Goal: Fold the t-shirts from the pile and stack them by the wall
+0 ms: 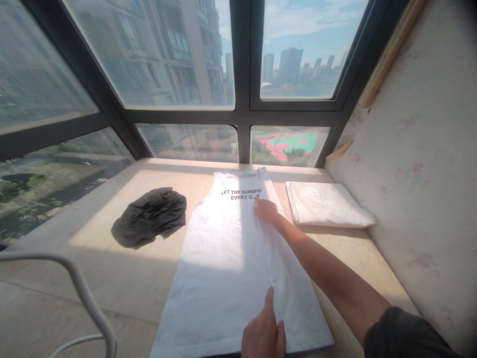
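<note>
While the loosely curled right hand (267, 211) hides some of the shirt's (219, 278) print (241, 192), the left hand (263, 332), partly open and pointing, is cut off below; any grip I cannot tell.

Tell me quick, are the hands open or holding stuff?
Left hand: pointer finger out, over the white top; can't tell if gripping.
Right hand: at its lettering; can't tell if pinching.

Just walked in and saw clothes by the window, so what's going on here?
Someone is handling a white sleeveless top laid out on a pale surface. The right hand is over the printed lettering, covering part of it; the left hand is lower down, one finger extended. Left of the top lies a crumpled dark cloth; right of it, a folded white cloth.
</note>
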The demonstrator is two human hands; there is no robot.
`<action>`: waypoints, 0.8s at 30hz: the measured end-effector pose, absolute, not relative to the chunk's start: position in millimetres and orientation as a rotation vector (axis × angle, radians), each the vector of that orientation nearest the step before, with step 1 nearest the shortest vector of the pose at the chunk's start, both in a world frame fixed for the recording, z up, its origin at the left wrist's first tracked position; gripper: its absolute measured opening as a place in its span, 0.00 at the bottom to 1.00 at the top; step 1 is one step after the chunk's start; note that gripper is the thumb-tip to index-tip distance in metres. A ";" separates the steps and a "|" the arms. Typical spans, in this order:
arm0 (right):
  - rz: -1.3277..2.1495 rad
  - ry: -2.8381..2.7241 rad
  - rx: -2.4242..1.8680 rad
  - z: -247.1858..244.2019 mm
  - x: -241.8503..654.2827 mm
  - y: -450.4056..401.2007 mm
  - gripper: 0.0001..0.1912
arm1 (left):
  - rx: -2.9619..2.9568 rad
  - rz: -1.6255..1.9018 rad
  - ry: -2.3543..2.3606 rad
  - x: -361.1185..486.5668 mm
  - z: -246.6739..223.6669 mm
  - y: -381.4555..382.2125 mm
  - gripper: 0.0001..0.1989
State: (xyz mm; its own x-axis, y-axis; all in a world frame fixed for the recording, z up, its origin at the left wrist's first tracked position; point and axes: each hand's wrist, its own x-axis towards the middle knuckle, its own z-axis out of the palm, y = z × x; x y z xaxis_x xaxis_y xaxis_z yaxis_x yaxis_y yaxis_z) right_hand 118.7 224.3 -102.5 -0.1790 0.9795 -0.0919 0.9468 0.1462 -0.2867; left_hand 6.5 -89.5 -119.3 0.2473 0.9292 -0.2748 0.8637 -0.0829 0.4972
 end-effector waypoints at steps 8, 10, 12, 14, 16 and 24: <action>0.429 -2.131 -1.940 -108.4 123.4 227.5 0.26 | 1.923 0.168 1.613 6.0 -125.9 -95.4 0.35; 0.401 -2.112 -1.934 -113.5 125.8 218.5 0.25 | 1.981 0.160 1.655 1.7 -132.3 -100.2 0.34; 0.362 -2.111 -1.911 -119.2 127.2 207.3 0.24 | 2.046 0.209 1.706 -13.1 -137.8 -103.4 0.31; 0.319 -2.126 -1.871 -124.3 127.6 197.4 0.22 | 2.097 0.331 1.816 -42.1 -139.7 -103.5 0.26; 0.289 -2.149 -1.827 -127.6 127.3 191.2 0.19 | 2.123 0.465 1.995 -84.1 -137.0 -101.2 0.22; 0.235 -2.167 -1.761 -131.9 126.2 190.3 0.17 | 1.775 0.402 2.588 -225.8 -112.9 -111.1 0.25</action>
State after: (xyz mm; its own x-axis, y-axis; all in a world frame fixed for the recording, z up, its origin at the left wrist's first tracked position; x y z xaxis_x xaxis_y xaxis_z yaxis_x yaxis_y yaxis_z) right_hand 126.2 190.3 -131.9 -0.1755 0.9722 0.1549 0.9164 0.2188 -0.3350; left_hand -225.8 -111.1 -112.9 -0.3706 0.9148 0.1606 0.9204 0.3386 0.1953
